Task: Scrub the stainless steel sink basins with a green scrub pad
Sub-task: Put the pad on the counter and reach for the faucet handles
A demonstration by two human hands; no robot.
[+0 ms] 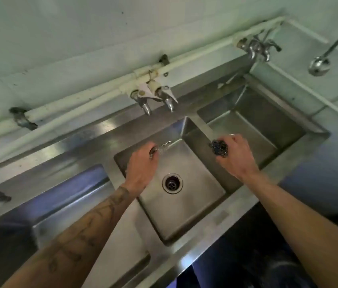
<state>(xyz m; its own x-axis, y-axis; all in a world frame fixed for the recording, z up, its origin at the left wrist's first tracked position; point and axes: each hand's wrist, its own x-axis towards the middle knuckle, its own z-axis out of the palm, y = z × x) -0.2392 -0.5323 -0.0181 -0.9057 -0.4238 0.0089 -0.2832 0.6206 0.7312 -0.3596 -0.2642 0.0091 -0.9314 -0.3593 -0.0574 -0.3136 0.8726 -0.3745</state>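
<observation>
A dark, wiry scrub pad (219,148) is bunched in the fingers of my right hand (236,156), which hovers over the divider between the middle basin (184,215) and the right basin (268,113). My left hand (141,163) hangs over the back left of the middle basin with its fingers bent downward. Water splashes off its fingertips, and I see nothing held in it. The round drain (172,183) lies between my two hands. All the basins are bare stainless steel.
A third basin (64,204) lies at the left. Two taps (157,98) jut from white wall pipes above the middle basin, and another pair (257,47) sits above the right basin. A metal ladle (318,64) hangs on the right wall.
</observation>
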